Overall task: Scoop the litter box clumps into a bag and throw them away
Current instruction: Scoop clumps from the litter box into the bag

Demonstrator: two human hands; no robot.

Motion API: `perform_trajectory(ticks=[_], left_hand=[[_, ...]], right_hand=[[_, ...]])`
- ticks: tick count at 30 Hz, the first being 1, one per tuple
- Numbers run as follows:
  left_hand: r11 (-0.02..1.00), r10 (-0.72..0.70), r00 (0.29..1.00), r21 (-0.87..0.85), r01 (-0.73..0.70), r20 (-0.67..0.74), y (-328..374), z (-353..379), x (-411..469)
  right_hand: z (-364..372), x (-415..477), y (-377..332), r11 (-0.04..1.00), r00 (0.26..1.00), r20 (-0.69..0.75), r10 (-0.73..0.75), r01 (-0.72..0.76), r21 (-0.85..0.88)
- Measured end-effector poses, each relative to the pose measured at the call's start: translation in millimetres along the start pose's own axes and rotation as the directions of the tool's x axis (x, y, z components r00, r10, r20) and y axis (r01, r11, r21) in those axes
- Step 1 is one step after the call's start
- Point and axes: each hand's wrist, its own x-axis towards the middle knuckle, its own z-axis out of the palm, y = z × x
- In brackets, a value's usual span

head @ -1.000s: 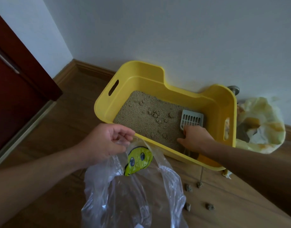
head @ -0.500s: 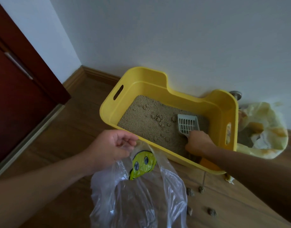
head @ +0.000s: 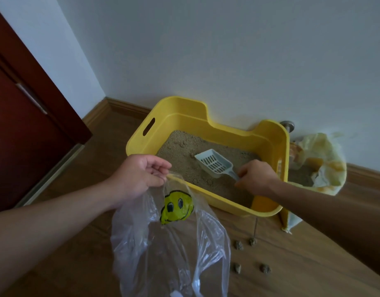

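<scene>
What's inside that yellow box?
Sandy litter with a few small clumps, and a grey slotted scoop whose handle the right hand grips. The hand and the litter box's near wall hide some litter.

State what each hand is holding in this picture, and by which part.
The left hand pinches the clear plastic bag by its top edge. The right hand grips the grey litter scoop by its handle.
</scene>
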Motion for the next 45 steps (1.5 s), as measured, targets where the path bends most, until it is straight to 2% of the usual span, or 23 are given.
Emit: perform_trajectory(ticks=[4,9,16,27,33,45], left_hand=[[1.0,-0.02,1.0,-0.009,0.02,0.022,-2.5,2.1,0.1],[0.999,-0.026,0.998,-0.025,0.027,0.053,-7.9,1.8,4.2],[0.996,-0.034,0.998,-0.076,0.039,0.061,-9.2,3.9,15.3],[0.984,-0.089,0.995,-0.154,0.094,0.035,-21.0,-5.8,20.6],[0.976,-0.112,0.993,-0.185,0.114,0.02,-25.5,-12.0,27.2],[0.955,-0.161,0.986,-0.247,0.165,0.037,-29.4,-17.2,32.1]], right_hand=[[-19.2,-3.4,0.9,0.972,0.998,-0.026,-0.058,0.05,-0.228],[-40.8,-6.9,-0.5,0.846,0.995,0.028,-0.095,0.095,-0.525],[-36.6,-5.0,-6.1,0.789,0.993,0.063,-0.104,0.121,-0.603],[9.2,5.1,-15.3,0.857,0.968,0.204,-0.149,0.229,-0.462],[28.9,25.1,-28.0,0.911,0.97,0.177,-0.168,0.221,-0.348],[62.0,72.4,-76.8,0.922,0.956,0.167,-0.241,0.279,-0.267]])
